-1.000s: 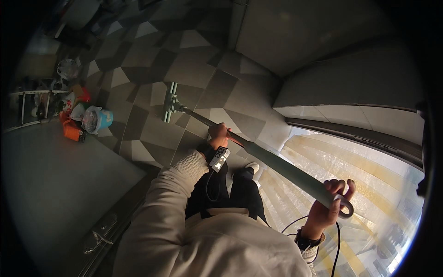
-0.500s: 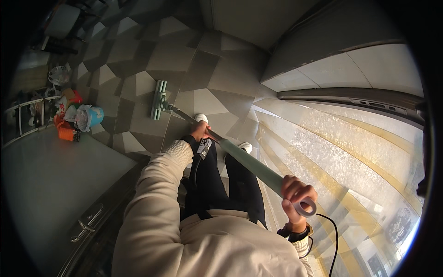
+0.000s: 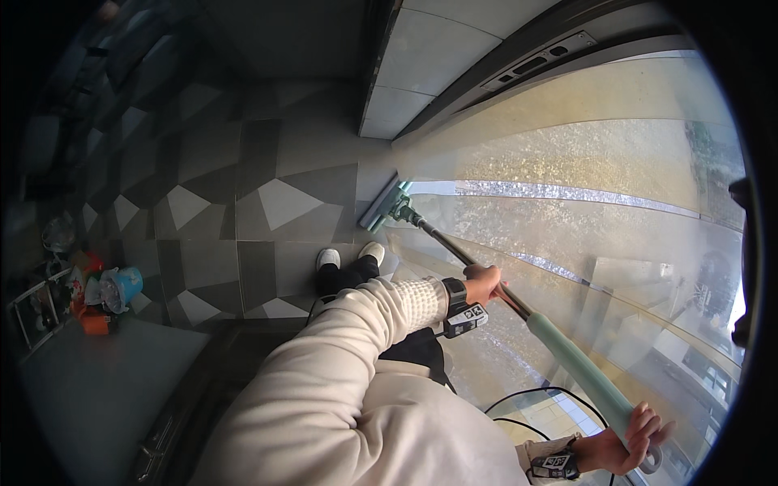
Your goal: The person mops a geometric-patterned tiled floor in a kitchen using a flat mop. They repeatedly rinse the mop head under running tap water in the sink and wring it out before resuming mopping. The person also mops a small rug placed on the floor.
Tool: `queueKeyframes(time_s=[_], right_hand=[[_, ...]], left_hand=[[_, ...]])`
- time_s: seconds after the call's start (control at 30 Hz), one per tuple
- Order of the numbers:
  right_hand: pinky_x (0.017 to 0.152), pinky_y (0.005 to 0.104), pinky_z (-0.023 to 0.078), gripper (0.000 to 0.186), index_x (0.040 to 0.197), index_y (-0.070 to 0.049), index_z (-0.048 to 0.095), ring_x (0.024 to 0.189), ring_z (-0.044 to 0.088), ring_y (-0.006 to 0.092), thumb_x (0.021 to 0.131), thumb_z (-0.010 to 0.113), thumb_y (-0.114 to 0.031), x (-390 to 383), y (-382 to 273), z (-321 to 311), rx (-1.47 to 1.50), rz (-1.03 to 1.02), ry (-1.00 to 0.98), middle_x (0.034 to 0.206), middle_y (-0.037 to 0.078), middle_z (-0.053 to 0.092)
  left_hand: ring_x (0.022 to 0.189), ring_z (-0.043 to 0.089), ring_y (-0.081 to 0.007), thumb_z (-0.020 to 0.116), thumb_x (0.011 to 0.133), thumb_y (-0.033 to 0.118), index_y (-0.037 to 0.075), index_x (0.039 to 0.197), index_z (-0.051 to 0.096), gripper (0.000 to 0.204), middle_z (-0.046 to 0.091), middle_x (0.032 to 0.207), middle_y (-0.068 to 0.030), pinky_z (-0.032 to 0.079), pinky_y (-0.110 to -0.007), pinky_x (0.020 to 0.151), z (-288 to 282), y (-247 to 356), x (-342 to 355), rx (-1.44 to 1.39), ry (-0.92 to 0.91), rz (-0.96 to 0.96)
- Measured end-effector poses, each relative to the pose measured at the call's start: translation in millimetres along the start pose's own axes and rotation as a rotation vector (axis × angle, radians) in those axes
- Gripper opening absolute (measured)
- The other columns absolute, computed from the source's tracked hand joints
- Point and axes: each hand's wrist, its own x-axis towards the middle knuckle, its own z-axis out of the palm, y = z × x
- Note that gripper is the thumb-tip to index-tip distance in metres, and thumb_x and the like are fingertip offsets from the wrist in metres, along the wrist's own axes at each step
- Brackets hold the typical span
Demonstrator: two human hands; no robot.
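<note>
A long mop (image 3: 574, 356) with a pale green grip, a metal pole and a flat green head (image 3: 387, 204) slants across the view. Its head rests on the tiled floor by the doorway's sunlit edge, past my shoes. My left hand (image 3: 484, 283) is closed round the metal pole just below the green grip. At the grip's ring-shaped top end, my right hand (image 3: 630, 441) holds on, its fingers slightly blurred. Both wrists carry black straps with small tagged devices.
On the right stands a large patterned glass door panel (image 3: 567, 170) with a dark metal frame (image 3: 519, 69). At left sit a light blue bucket (image 3: 128, 283), an orange basket (image 3: 93, 318) and a metal rack (image 3: 36, 312). A door (image 3: 105, 389) with a handle is at lower left.
The mop head has swung right, from the middle of the floor to the doorway's edge. Both hands moved right and downward in the view with the pole, while my view turned too.
</note>
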Motion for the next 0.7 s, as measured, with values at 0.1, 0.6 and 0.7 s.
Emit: queueKeyframes(time_s=[0.1, 0.6, 0.7], right_hand=[[0.058, 0.0276, 0.027, 0.015, 0.083, -0.008, 0.036, 0.048, 0.031, 0.0096, 0.072, 0.047, -0.006, 0, -7, 3, -0.001, -0.085, -0.037, 0.053, -0.001, 0.031], [0.054, 0.0252, 0.025, 0.022, 0.077, -0.009, 0.029, 0.045, 0.030, 0.0084, 0.068, 0.047, -0.001, 4, 20, 18, 0.239, -0.066, 0.153, 0.049, -0.002, 0.030], [0.053, 0.0249, 0.025, 0.025, 0.077, -0.011, 0.028, 0.044, 0.032, 0.0084, 0.068, 0.047, 0.001, -6, 45, 46, 0.384, 0.029, 0.066, 0.049, -0.002, 0.033]], left_hand=[[0.055, 0.060, -0.0197, 0.043, 0.074, 0.002, -0.006, 0.099, 0.034, 0.028, 0.055, 0.075, -0.0146, 0.049, -0.030, 0.041, 16, -6, 5, 0.075, -0.064, -0.041], [0.066, 0.059, -0.0163, 0.048, 0.074, 0.004, 0.001, 0.069, 0.046, 0.007, 0.055, 0.073, -0.0079, 0.052, -0.028, 0.062, -65, 61, -64, 0.175, -0.030, 0.114], [0.066, 0.058, -0.0175, 0.049, 0.074, 0.005, 0.002, 0.071, 0.046, 0.006, 0.054, 0.074, -0.0089, 0.052, -0.030, 0.059, -105, 82, -56, 0.127, 0.087, 0.214]])
